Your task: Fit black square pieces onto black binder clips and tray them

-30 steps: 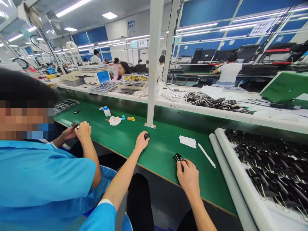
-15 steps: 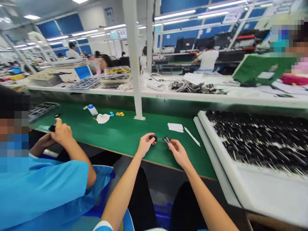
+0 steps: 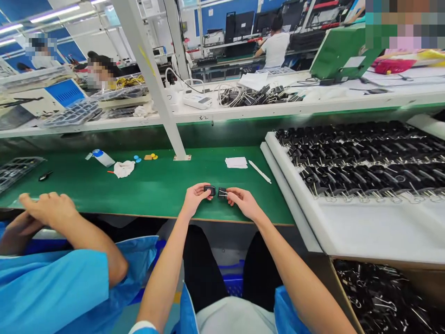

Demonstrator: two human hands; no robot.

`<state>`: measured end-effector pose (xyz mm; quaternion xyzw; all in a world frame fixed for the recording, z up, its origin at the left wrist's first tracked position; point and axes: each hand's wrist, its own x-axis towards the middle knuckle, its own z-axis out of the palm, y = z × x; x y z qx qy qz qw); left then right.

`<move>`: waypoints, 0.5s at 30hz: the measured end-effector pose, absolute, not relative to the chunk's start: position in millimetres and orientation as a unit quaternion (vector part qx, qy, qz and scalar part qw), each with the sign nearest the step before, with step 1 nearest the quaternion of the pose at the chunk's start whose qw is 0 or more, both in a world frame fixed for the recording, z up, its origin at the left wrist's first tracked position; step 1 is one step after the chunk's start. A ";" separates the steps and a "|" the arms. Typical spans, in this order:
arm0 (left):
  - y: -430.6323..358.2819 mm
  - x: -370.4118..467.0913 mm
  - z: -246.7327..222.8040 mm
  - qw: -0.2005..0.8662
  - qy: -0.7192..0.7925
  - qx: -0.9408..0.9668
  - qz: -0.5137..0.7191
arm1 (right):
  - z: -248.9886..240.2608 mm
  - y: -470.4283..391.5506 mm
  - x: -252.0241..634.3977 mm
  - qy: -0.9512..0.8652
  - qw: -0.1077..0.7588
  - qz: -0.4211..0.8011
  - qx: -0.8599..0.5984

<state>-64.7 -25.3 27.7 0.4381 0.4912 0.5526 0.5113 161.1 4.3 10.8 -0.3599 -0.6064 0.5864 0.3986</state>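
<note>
Between thumb and fingers, my left hand (image 3: 195, 198) grips a small black rounded part (image 3: 210, 190); its exact kind is too small to tell. Just to its right, my right hand (image 3: 243, 202) is closed on the silver handles of a black binder clip (image 3: 222, 192). The clip's black body faces the black part, with a narrow gap between them. Both hands are over the front part of the green work surface (image 3: 167, 195).
On the right, a white foam tray (image 3: 333, 208) carries rows of black parts with clips. Below it, a cardboard box (image 3: 342, 297) contains many binder clips. White paper (image 3: 236, 162) and a white pen-like stick (image 3: 259, 171) lie ahead. A co-worker's hands (image 3: 48, 208) are at left.
The binder clip has turned and come nearer the black part. My view has tilted down and to the right, bringing the box of clips into sight.
</note>
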 end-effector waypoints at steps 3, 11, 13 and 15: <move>-26.4 -64.7 29.4 0.519 0.490 0.446 0.540 | 7.3 5.7 162.4 -0.599 0.400 0.592 -0.361; -27.5 -61.8 33.2 0.533 0.493 0.450 0.519 | 7.3 6.9 166.7 -0.632 0.381 0.575 -0.353; -27.7 -60.9 33.2 0.540 0.496 0.453 0.508 | 7.7 6.8 167.1 -0.640 0.381 0.569 -0.348; -27.7 -60.2 32.3 0.543 0.498 0.454 0.501 | 7.5 6.5 167.0 -0.646 0.379 0.565 -0.347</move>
